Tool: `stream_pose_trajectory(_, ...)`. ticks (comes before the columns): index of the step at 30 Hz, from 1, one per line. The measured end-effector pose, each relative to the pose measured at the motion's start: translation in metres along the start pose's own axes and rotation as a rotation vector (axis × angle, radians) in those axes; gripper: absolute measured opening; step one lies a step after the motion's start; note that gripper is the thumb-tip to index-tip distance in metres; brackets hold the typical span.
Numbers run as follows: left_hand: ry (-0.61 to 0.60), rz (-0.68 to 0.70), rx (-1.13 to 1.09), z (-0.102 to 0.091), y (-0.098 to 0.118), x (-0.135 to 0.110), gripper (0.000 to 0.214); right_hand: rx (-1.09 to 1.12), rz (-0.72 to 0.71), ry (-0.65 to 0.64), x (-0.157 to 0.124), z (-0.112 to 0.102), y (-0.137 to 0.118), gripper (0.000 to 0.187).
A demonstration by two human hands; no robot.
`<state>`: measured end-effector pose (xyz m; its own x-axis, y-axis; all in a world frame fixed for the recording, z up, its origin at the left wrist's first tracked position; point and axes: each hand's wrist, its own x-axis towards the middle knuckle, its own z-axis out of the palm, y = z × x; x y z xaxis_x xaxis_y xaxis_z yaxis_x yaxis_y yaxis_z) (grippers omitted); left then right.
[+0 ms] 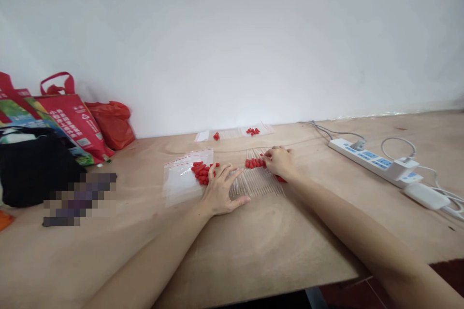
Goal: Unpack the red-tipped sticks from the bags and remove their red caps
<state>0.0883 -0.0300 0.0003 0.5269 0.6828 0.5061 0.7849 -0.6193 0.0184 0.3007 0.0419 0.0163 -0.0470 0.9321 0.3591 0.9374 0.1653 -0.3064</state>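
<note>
My left hand lies with its fingers spread, its fingertips at a pile of small red caps resting on clear zip bags. By its thumb is a row of thin clear sticks or tubes laid side by side. My right hand pinches at the right end of a row of red-capped sticks behind them. Whatever is between those fingertips is too small to make out. A few red pieces show under the right wrist.
Another zip bag with red pieces lies near the wall. At right are a white power strip and a white adapter with cables. Red shopping bags, a black bag and a blurred-out dark object are at left.
</note>
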Motion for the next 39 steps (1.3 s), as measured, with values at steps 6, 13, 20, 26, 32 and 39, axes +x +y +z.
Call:
stream_pose_trajectory(6,0.196,-0.092,0.143,0.003,-0.001,0.004,0.039,0.34,-0.282,0.04,-0.029,-0.014,0.016,0.015)
stream_pose_trajectory(13,0.362,0.119,0.285,-0.001,0.013,0.009,0.022,0.518,-0.499,0.051,-0.065,-0.011,0.014,0.015)
stream_pose_trajectory(20,0.363,0.192,0.276,0.001,0.021,0.006,0.015,0.315,-0.569,0.137,-0.074,-0.008,0.004,0.019)
stream_pose_trajectory(26,0.337,0.223,0.228,0.0,0.019,0.004,0.015,0.231,-0.681,0.132,-0.075,-0.013,0.008,0.019)
stream_pose_trajectory(32,0.307,0.219,0.205,-0.001,0.024,0.005,0.018,0.271,-0.696,0.038,-0.069,-0.019,0.01,0.017)
stream_pose_trajectory(39,0.292,0.154,0.177,-0.002,0.016,0.001,0.019,0.318,-0.66,-0.024,-0.064,-0.022,0.021,0.017)
